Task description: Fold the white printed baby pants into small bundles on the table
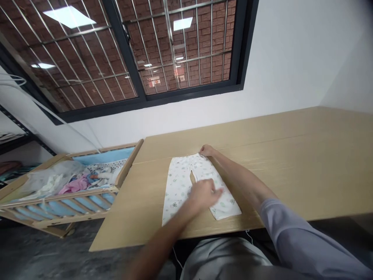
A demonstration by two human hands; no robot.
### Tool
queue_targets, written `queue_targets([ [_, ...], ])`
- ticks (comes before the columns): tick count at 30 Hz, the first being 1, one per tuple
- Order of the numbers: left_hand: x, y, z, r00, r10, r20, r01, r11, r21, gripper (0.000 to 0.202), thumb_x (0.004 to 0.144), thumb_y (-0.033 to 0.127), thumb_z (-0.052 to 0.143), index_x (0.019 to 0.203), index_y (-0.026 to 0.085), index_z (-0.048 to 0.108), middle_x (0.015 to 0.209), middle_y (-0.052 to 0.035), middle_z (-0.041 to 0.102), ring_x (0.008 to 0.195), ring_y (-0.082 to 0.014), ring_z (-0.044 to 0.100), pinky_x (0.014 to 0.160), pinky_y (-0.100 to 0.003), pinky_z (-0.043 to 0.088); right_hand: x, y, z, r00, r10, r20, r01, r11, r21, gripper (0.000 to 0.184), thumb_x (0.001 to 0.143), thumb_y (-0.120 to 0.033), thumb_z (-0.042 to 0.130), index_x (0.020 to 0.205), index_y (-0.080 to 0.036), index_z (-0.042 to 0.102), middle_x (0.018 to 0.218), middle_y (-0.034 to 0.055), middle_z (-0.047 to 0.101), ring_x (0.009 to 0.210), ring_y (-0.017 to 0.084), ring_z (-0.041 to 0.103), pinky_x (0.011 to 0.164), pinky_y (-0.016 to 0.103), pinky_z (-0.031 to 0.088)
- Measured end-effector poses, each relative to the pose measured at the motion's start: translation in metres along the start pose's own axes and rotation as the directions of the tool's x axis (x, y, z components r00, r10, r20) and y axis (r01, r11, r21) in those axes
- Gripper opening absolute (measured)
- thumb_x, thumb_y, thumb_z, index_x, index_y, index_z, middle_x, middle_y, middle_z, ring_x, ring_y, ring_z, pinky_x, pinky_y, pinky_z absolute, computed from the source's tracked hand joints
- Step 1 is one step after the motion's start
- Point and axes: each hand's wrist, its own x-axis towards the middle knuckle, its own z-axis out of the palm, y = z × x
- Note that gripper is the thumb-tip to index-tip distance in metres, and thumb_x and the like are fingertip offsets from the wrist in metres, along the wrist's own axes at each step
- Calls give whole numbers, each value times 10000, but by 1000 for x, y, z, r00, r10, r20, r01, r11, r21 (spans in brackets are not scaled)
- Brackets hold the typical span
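Observation:
A small white baby garment with a faint green print (179, 182) lies flat on the wooden table (291, 171), its legs toward me. My left hand (204, 194) hovers over or rests on its middle, fingers loosely curled and a bit blurred. My right hand (206, 150) reaches to the garment's far edge, fingers closed on the cloth there. My right sleeve is pale lilac.
A wooden baby cot (52, 217) stands left of the table, holding a blue liner and a pile of small clothes (75, 182). A barred window (131, 50) is in the white wall behind. Dark floor lies below the table's near edge.

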Motion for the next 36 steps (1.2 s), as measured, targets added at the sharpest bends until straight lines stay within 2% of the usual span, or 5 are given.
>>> queue_targets([
  [6, -33, 60, 51, 961, 125, 247, -150, 985, 83, 598, 838, 676, 516, 1051, 145, 690, 956, -193, 740, 879, -370, 705, 761, -465, 515, -4, -3, -4, 999, 10, 36, -9, 999, -44, 115, 712, -217, 747, 724, -103, 747, 653, 52, 669, 724, 180, 645, 632, 207, 430],
  [13, -30, 60, 43, 964, 102, 244, -122, 990, 66, 365, 883, 339, 456, 1018, 108, 705, 962, -229, 741, 877, -376, 716, 738, -469, 526, -9, -14, -6, 999, 22, 32, -21, 1000, -22, 106, 672, -156, 734, 760, -98, 730, 679, 62, 666, 748, 193, 639, 615, 212, 436],
  [17, -44, 46, 31, 995, 32, 96, -2, 954, -298, 295, 911, 352, 467, 808, 184, 687, 799, -121, 756, 760, -262, 713, 699, -357, 520, -9, -25, -16, 999, 18, 44, -18, 1000, 14, 127, 669, -165, 733, 771, -91, 713, 640, 63, 646, 654, 176, 608, 558, 224, 428],
  [22, -79, 21, 7, 984, -175, -16, 88, 567, -819, 343, 897, 493, 557, 735, 195, 613, 723, -70, 744, 621, -162, 665, 625, -270, 518, -5, -51, -23, 996, -23, 89, 17, 997, 72, 75, 681, -138, 712, 737, -97, 684, 519, 33, 587, 492, 130, 529, 496, 226, 419],
  [36, -163, -70, -24, 809, -579, -94, 302, 548, -780, 586, 734, 762, 626, 623, 187, 624, 587, -57, 673, 477, -157, 552, 449, -258, 414, -10, -161, 59, 977, -138, 162, 131, 990, 50, 33, 668, -73, 687, 671, -103, 675, 579, 102, 673, 551, 194, 648, 524, 246, 480],
])
